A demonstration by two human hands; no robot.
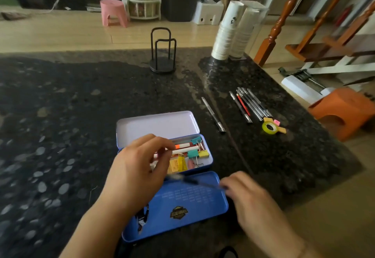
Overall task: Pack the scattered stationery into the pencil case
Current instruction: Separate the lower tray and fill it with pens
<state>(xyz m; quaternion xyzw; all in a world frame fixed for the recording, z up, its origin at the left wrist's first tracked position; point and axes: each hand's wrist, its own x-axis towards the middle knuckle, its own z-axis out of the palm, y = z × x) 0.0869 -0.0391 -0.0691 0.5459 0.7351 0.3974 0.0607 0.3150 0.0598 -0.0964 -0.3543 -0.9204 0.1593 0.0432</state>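
A blue tin pencil case (207, 163) lies open on the dark stone table, its pale inner flap (156, 126) raised behind. Inside are white markers, binder clips and yellow pieces. A blue lid panel (182, 211) lies in front. My left hand (138, 168) hovers over the case's left part, fingers pinched. My right hand (249, 198) holds one end of a blurred dark pen (194, 181) above the lid panel. To the right lie a single pen (214, 115), a bundle of pens (250, 105) and a yellow tape roll (269, 127).
A black wire stand (163, 54) sits at the table's far middle. Stacks of white paper cups (231, 32) stand at the far right corner. An orange stool (345, 111) is beyond the table's right edge. The wooden edge runs along the near right.
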